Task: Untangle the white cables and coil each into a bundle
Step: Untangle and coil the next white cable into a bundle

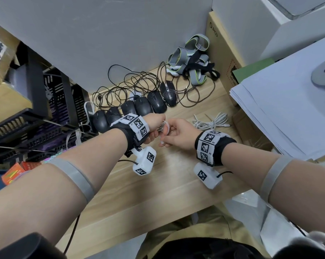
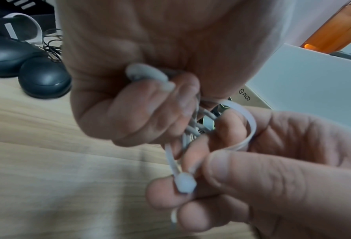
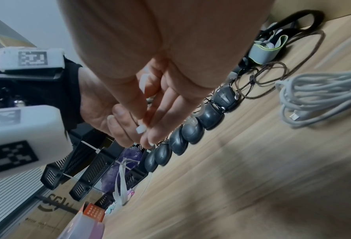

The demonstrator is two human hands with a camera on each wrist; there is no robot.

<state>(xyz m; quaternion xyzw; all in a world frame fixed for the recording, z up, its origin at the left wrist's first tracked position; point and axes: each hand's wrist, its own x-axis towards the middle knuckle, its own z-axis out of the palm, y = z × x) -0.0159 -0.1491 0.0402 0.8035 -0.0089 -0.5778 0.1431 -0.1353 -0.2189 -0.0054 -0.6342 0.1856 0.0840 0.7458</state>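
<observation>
Right now the small white cable (image 2: 193, 129) sits coiled above the desk (image 1: 167, 176), gripped in the left hand (image 1: 154, 126); the right hand (image 1: 178, 135) pinches its loose end; a slack pinch could spring the loops, undoing the bundle.

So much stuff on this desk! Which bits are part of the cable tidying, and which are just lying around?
Part of the job:
- white cable held between left hand and right hand
- second white cable lying on the desk

Just lying about:
- row of black mice
- grey straps
- stack of paper
- black trays
</observation>
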